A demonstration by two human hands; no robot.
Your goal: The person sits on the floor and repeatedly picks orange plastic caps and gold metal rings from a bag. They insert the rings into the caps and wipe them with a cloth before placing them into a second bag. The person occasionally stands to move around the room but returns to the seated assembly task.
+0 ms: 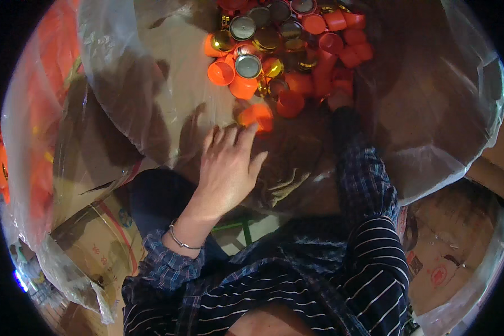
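Note:
My left hand (pixel 227 162) is open, fingers stretched out and thumb apart, with a bracelet on its wrist. Just beyond its fingertips is a motion-blurred orange plastic cap (pixel 257 117) with a gold part at its side; I cannot tell whether the index finger touches it. My right hand (pixel 339 99) reaches into the shaded near right edge of a pile of orange cup-shaped caps (pixel 290 104). Its fingers are hidden in shadow and among the caps. Round silver-grey discs (pixel 247 66) and shiny gold rings (pixel 273 67) are mixed into the pile.
A clear plastic liner (pixel 151 106) spreads under the pile, its crumpled rim (pixel 448 182) curving at the right. Cardboard (pixel 98 241) shows at lower left, and a cardboard box (pixel 448 252) at lower right. More orange pieces (pixel 45 112) show through plastic at far left.

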